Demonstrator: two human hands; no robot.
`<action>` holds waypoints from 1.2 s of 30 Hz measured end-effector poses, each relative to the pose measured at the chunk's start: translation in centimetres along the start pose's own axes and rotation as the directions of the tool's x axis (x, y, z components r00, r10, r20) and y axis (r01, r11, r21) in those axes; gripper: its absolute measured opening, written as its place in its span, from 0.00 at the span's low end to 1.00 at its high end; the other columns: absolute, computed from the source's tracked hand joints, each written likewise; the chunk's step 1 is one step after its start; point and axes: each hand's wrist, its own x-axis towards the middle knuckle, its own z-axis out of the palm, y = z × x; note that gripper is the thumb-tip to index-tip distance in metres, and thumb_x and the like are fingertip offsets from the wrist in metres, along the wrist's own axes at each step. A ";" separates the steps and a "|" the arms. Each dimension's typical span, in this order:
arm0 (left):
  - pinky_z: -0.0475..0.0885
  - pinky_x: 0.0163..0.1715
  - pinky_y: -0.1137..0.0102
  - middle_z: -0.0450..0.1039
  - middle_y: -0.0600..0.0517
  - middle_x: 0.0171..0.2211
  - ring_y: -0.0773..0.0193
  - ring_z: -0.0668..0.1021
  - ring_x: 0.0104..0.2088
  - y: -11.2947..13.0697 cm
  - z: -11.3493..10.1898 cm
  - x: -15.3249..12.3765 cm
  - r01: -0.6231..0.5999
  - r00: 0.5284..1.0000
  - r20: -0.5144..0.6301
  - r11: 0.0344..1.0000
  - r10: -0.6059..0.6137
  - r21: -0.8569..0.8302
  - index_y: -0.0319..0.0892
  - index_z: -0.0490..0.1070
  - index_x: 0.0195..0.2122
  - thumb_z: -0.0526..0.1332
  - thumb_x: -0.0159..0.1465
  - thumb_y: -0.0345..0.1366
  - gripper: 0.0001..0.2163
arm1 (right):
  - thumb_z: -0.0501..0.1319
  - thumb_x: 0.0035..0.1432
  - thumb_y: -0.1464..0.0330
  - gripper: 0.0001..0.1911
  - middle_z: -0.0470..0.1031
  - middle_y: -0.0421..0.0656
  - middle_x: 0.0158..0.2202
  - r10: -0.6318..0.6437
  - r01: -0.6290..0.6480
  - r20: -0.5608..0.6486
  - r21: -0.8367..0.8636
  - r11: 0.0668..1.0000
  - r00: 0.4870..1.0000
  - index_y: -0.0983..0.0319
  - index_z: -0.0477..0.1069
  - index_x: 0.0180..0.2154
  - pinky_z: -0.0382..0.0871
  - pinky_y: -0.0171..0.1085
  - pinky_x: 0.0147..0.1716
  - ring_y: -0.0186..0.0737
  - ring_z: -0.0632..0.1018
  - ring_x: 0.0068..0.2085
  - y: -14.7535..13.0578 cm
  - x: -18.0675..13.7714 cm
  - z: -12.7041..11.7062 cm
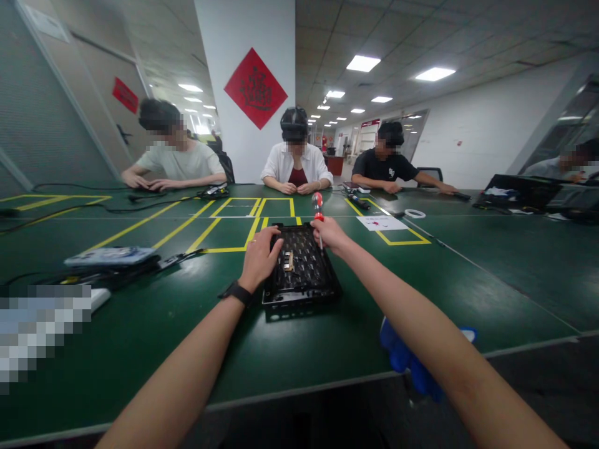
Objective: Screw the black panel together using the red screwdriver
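A black open casing [304,274] with a perforated inner face lies on the green table in front of me. Inside it, left of the middle, sits a small brass-coloured part [289,261]. My left hand [261,254] grips the casing's left side, thumb over the inner edge. A screwdriver [318,206] with a red and clear handle is in my right hand [331,234], whose fingers are closed around it. Its handle points up and away, and the shaft slants down to the casing's right edge. Whether the tip touches a screw is too small to tell.
Blue gloves [402,349] lie near the front edge, partly behind my right forearm. A printed sheet [381,222] and a white cable coil [414,213] are at right. At left are a flat blue-white item [112,256] and dark cables [175,259]. Several people sit around the table.
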 end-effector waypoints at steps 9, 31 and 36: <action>0.51 0.63 0.66 0.57 0.49 0.61 0.63 0.58 0.62 -5.6 5.2 1.3 0.396 0.914 0.214 0.874 -0.345 -0.282 0.39 0.63 0.55 0.48 0.55 0.27 0.25 | 0.57 0.50 0.63 0.11 0.75 0.50 0.30 0.188 -0.198 -0.063 -0.341 0.919 0.980 0.65 0.71 0.27 0.61 0.33 0.27 0.41 0.75 0.31 9.8 -1.9 -1.2; 0.68 0.47 0.67 0.73 0.50 0.47 0.61 0.74 0.46 -5.2 5.4 2.1 0.470 0.881 0.141 0.871 -0.452 -0.143 0.44 0.70 0.48 0.52 0.54 0.33 0.20 | 0.53 0.57 0.63 0.14 0.77 0.49 0.38 -0.232 0.271 0.141 -0.489 0.829 0.963 0.63 0.73 0.33 0.65 0.37 0.40 0.44 0.75 0.41 1.6 0.3 2.7; 0.69 0.46 0.67 0.73 0.50 0.47 0.60 0.74 0.46 -5.3 5.5 2.1 0.461 0.886 0.130 0.875 -0.445 -0.145 0.44 0.70 0.48 0.51 0.55 0.33 0.20 | 0.59 0.50 0.57 0.21 0.76 0.55 0.42 -0.057 0.090 0.080 -0.498 0.863 0.995 0.65 0.74 0.41 0.68 0.42 0.39 0.52 0.77 0.44 -0.1 1.1 5.6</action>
